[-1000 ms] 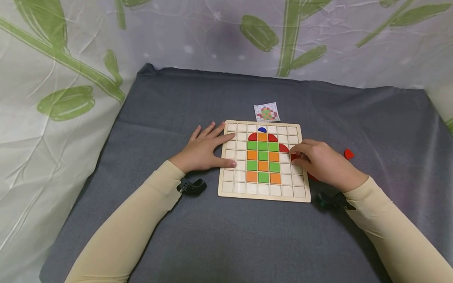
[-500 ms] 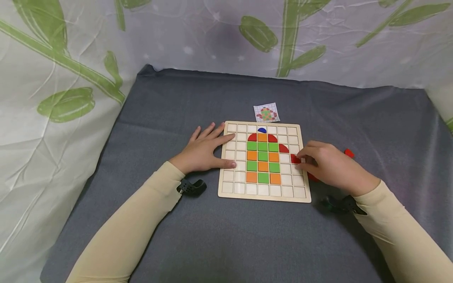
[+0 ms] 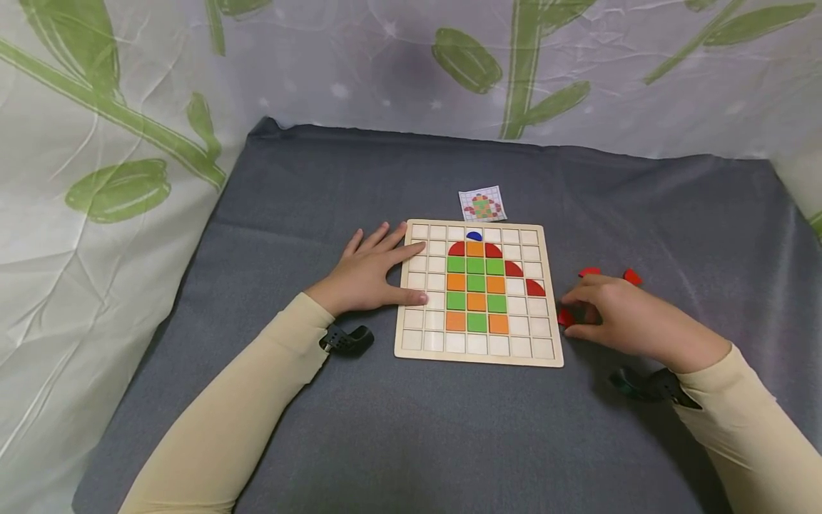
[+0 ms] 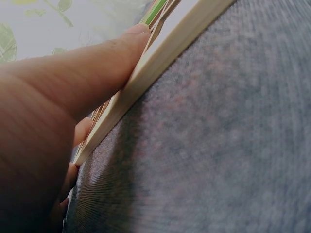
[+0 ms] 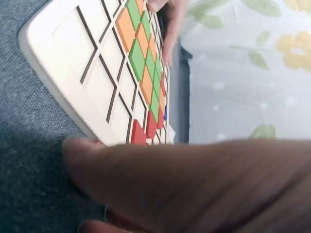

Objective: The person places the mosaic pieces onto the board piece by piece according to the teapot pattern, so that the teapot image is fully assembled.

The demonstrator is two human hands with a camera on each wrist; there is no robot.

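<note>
My left hand lies with fingers spread at the left edge of a wooden grid board, thumb and index finger over its cells. In the left wrist view the thumb rests across the board's edge. Off the board's right edge, my right hand is at the cloth, thumb and fingertips apart around a red quarter-round tile. Whether they touch it is unclear. Green and orange square tiles fill the board's middle, with red quarter-round tiles and a blue half-round tile about them.
Two more red pieces, one just behind my right hand and another farther right, lie on the grey cloth. A small printed pattern card sits behind the board. A leaf-print curtain hangs at the back.
My right hand has let go of a red quarter-round tile in a right-hand cell and moved right and toward me, to another red tile beside the board. The left hand stays put.
</note>
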